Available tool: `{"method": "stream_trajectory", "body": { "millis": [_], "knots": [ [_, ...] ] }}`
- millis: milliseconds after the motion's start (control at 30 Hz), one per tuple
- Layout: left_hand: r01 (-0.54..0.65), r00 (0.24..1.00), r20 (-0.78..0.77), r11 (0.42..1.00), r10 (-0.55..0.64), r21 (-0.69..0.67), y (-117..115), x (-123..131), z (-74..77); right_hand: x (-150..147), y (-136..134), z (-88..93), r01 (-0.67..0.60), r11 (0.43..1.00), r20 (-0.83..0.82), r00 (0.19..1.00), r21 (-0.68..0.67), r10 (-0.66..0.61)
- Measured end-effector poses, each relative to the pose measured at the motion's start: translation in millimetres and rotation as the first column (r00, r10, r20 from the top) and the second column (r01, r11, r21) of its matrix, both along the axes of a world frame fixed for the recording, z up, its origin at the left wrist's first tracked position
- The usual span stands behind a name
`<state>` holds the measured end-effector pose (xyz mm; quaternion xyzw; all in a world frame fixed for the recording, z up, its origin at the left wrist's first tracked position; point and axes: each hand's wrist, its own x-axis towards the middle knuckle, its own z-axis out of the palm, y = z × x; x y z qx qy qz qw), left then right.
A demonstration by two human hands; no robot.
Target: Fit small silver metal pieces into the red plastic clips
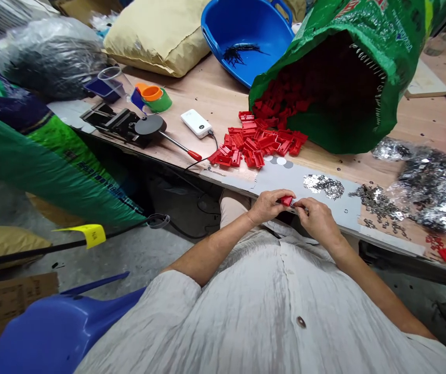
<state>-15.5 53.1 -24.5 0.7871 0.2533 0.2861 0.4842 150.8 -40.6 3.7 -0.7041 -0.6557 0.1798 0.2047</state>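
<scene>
My left hand (266, 206) is closed on a small red plastic housing (286, 200), held at the table's front edge. Close on its right, my right hand (316, 218) pinches at the housing's side; a small greyish bit shows at the fingertips, too small to name. Just beyond my hands lies a heap of similar red housings (254, 143). It spills from the mouth of a green woven sack (336, 140). Flat shiny metal pieces (323, 186) lie on the grey sheet, and a pile of darker small metal parts (381, 202) sits to the right.
A white power bank (196, 123) with a cable lies left of the heap. Further left is a black hand press (129, 127) with a red-tipped lever. A blue basin (246, 39) stands behind. Bagged metal parts (433, 182) are at right; a blue stool (63, 322) stands lower left.
</scene>
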Motion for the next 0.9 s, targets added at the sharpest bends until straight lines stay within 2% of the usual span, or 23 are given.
{"method": "stream_trajectory", "body": {
  "millis": [167,333,400,467,533,600,667,733,833,900],
  "knots": [
    [-0.009,1.0,0.029,1.0,0.01,-0.015,-3.7,-1.2,0.4,4.5,-3.7,-2.7,-0.028,1.0,-0.121,0.992,0.007,0.029],
    [-0.082,0.995,0.056,0.993,0.087,-0.079,-12.6,-3.1,2.3,14.2,-14.5,-0.4,0.001,0.992,-0.29,0.956,0.127,0.036],
    [-0.115,0.983,0.124,0.979,0.136,-0.168,-18.6,-1.0,5.2,15.6,-21.0,0.7,0.009,0.994,-0.344,0.939,0.105,0.028],
    [-0.118,0.956,0.215,0.934,0.199,-0.337,-25.5,2.5,10.6,15.3,-27.1,2.5,-0.02,0.999,-0.415,0.909,0.045,0.037],
    [-0.063,0.917,0.295,0.83,0.267,-0.554,-32.5,5.9,18.3,13.7,-31.9,6.1,-0.071,0.997,-0.461,0.885,0.005,0.065],
    [0.048,0.884,0.346,0.675,0.314,-0.736,-38.8,8.0,26.8,11.2,-34.7,11.2,-0.122,0.992,-0.465,0.879,-0.011,0.103],
    [0.16,0.861,0.374,0.514,0.344,-0.842,-43.7,8.6,34.3,8.9,-35.6,16.3,-0.16,0.987,-0.45,0.883,-0.016,0.136],
    [0.221,0.844,0.374,0.387,0.384,-0.895,-47.4,8.5,39.0,7.1,-35.4,19.3,-0.164,0.986,-0.433,0.889,-0.005,0.146],
    [0.249,0.826,0.345,0.26,0.446,-0.933,-52.2,9.1,41.3,5.9,-34.1,19.3,-0.146,0.989,-0.415,0.899,0.02,0.141],
    [0.259,0.821,0.329,0.208,0.466,-0.943,-55.5,10.3,41.3,5.8,-33.1,17.6,-0.131,0.991,-0.409,0.902,0.041,0.136]
  ]
}}
